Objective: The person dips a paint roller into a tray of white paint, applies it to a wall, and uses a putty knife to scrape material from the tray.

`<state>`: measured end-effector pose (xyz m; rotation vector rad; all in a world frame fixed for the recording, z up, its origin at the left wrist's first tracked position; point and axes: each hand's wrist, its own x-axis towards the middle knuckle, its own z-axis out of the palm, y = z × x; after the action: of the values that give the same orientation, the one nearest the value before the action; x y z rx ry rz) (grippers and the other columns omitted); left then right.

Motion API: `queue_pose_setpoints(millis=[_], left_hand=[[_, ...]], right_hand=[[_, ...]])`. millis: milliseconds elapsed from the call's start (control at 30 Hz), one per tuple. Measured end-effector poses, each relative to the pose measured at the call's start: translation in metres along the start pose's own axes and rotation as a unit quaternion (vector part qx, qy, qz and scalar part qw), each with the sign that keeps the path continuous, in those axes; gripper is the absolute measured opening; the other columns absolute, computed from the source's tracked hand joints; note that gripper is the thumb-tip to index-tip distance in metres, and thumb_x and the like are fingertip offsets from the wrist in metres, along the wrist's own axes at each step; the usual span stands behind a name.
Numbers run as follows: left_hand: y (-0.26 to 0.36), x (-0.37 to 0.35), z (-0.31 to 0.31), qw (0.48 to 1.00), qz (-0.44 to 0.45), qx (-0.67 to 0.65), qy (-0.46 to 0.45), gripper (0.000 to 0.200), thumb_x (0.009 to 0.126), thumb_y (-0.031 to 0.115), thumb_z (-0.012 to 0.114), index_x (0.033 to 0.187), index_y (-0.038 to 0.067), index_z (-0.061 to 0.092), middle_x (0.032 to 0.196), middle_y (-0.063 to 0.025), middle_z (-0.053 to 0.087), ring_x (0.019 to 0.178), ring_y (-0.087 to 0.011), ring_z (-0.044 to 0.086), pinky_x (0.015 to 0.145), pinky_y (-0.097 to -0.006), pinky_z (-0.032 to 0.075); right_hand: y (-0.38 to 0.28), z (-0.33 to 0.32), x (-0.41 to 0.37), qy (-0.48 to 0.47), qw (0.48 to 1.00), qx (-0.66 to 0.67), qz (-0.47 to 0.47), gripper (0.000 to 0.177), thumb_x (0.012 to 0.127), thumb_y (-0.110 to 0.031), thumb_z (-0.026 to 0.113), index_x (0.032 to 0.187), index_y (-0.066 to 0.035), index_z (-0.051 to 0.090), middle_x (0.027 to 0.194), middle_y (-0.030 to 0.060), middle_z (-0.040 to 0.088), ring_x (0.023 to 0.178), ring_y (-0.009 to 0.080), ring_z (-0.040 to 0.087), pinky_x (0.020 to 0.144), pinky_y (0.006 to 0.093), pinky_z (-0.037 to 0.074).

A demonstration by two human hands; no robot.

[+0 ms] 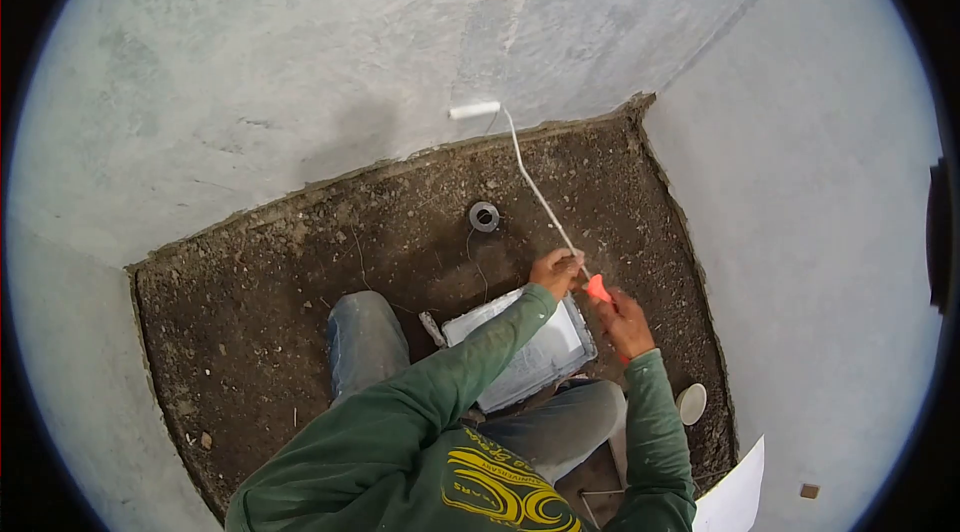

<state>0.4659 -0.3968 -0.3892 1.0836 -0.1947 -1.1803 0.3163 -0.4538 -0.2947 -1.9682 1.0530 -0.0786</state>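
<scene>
A white paint roller [474,111] rests against the lower part of the grey wall, on a long thin metal rod. My right hand [627,324] is wrapped round its orange handle [598,288]. Just ahead of it, my left hand [557,272] is closed round the rod near the top of the handle. Beneath my left forearm lies a tray [545,369] of white paint, partly hidden by the green sleeve.
Bare, rough soil [260,332] meets plastered walls [820,182] on several sides. A round grey pipe end [484,217] stands beyond the tray. A pale round lid or cup [691,404] and a white sheet [733,494] are at the lower right. Thin wires cross the soil.
</scene>
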Motion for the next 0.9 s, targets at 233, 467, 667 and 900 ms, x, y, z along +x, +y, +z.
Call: queue_pose_setpoints(millis=[233, 467, 667, 900], left_hand=[[0.057, -0.036, 0.043, 0.983, 0.169, -0.032, -0.068, 0.014, 0.092, 0.015, 0.058, 0.095, 0.001, 0.055, 0.078, -0.0066, 0.064, 0.067, -0.0117, 0.063, 0.055, -0.0261, 0.054], [0.078, -0.050, 0.052, 0.974, 0.181, 0.011, -0.133, 0.015, 0.094, 0.016, 0.056, 0.092, 0.001, 0.052, 0.073, -0.0052, 0.062, 0.061, -0.0103, 0.061, 0.054, -0.0240, 0.048], [0.000, -0.057, 0.024, 0.989, 0.110, -0.025, -0.097, 0.016, 0.093, 0.016, 0.057, 0.089, 0.002, 0.050, 0.072, -0.0040, 0.060, 0.056, -0.0095, 0.055, 0.051, -0.0260, 0.047], [-0.041, -0.045, -0.010, 0.996, 0.016, -0.010, -0.085, 0.016, 0.093, 0.021, 0.055, 0.090, 0.006, 0.053, 0.074, -0.0052, 0.063, 0.061, -0.0118, 0.061, 0.045, -0.0230, 0.037]], right_hand=[[-0.066, -0.045, -0.046, -0.003, 0.997, 0.073, 0.003, 0.026, 0.091, -0.026, 0.056, 0.104, -0.003, 0.056, 0.071, 0.0007, 0.053, 0.059, 0.0094, 0.050, 0.051, 0.0260, 0.040], [-0.083, -0.055, -0.066, -0.030, 0.992, 0.115, 0.039, 0.032, 0.094, -0.028, 0.053, 0.116, -0.005, 0.051, 0.067, -0.0010, 0.049, 0.052, 0.0070, 0.045, 0.045, 0.0234, 0.037], [-0.040, -0.045, -0.089, -0.128, 0.982, 0.135, 0.044, 0.046, 0.095, -0.019, 0.050, 0.137, -0.008, 0.035, 0.072, 0.0023, 0.050, 0.050, 0.0079, 0.045, 0.044, 0.0228, 0.039], [-0.037, -0.013, -0.086, -0.173, 0.965, 0.159, 0.119, 0.054, 0.093, -0.012, 0.050, 0.142, -0.014, 0.030, 0.067, 0.0006, 0.048, 0.043, 0.0073, 0.041, 0.038, 0.0233, 0.035]])
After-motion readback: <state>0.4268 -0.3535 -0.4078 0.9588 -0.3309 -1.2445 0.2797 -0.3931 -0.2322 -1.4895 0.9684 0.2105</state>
